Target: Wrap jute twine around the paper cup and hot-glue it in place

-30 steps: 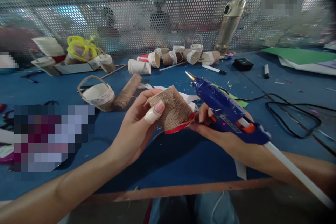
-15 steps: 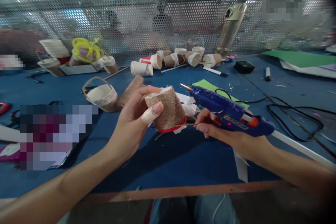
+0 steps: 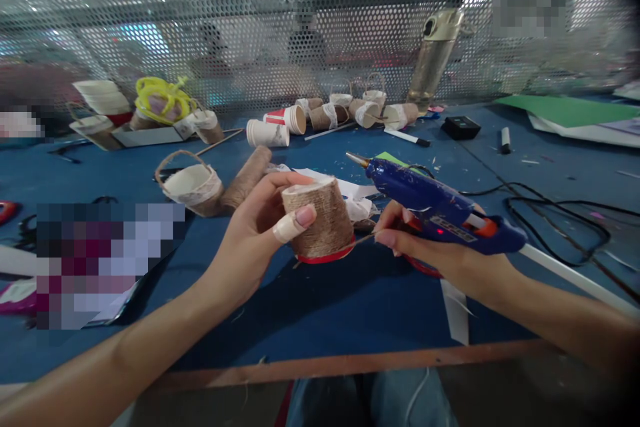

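My left hand (image 3: 260, 233) is closed round a paper cup (image 3: 325, 220) wrapped in brown jute twine, with a red band showing at its lower rim. A bandage covers the left thumb. From that rim a strand of twine (image 3: 366, 239) runs to my right hand (image 3: 425, 240), whose thumb and fingers pinch it. The same hand carries a blue hot glue gun (image 3: 425, 200), its red light on and a white glue stick in its back. The metal nozzle points left, above and right of the cup, apart from it.
Behind my left hand are a small twine basket (image 3: 193, 183) and a roll of twine (image 3: 247, 180). White paper cups (image 3: 267, 133), several twine baskets (image 3: 367, 112) and a bottle (image 3: 435, 60) line the mesh panel. A black cord (image 3: 555, 240) loops at right.
My left hand has turned the cup more upright and shifted it slightly right. The strand between the hands now slants upward to my right hand. The glue gun has moved slightly.
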`<state>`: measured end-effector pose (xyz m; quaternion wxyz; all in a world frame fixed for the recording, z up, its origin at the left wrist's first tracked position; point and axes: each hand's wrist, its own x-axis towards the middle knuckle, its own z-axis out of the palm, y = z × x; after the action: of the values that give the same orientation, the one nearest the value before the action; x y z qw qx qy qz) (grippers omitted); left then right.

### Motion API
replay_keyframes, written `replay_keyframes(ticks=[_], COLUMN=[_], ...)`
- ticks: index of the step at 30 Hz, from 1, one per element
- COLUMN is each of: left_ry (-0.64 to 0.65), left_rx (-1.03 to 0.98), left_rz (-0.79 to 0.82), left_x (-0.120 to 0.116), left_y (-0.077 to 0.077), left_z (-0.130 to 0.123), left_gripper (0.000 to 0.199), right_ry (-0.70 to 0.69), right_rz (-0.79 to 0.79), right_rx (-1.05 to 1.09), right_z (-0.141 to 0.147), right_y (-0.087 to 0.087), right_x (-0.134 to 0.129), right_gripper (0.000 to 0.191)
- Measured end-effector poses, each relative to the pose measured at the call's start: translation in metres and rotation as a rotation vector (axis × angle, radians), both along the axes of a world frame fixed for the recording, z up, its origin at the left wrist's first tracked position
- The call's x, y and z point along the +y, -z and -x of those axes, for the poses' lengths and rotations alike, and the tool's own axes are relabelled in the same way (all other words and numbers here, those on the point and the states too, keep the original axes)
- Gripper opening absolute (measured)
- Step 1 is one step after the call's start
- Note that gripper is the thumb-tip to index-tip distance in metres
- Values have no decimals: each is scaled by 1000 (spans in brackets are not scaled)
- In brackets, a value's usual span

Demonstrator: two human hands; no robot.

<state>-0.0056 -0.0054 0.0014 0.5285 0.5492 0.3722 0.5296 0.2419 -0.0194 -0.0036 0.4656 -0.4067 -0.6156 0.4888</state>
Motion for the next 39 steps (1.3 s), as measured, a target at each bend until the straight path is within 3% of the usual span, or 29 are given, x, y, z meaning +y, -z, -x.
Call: replay_keyframes(ticks=[5, 21, 25, 39], left_ry=[75, 150, 146, 186], left_rx=[-40, -93, -86, -71], left_rz=[-35, -58, -73, -194], left_x=[1, 1, 1, 1], left_y=[3, 6, 6, 13], left_z=[2, 3, 3, 8], left_gripper=[25, 26, 27, 35], right_ry=[-4, -42, -2, 60], right_rz=[30, 93, 149, 107], right_rx=[30, -44, -22, -96], right_z=[0, 2, 2, 1], right_y=[-4, -5, -6, 3], right_x=[1, 1, 0, 1], right_gripper=[25, 21, 26, 26])
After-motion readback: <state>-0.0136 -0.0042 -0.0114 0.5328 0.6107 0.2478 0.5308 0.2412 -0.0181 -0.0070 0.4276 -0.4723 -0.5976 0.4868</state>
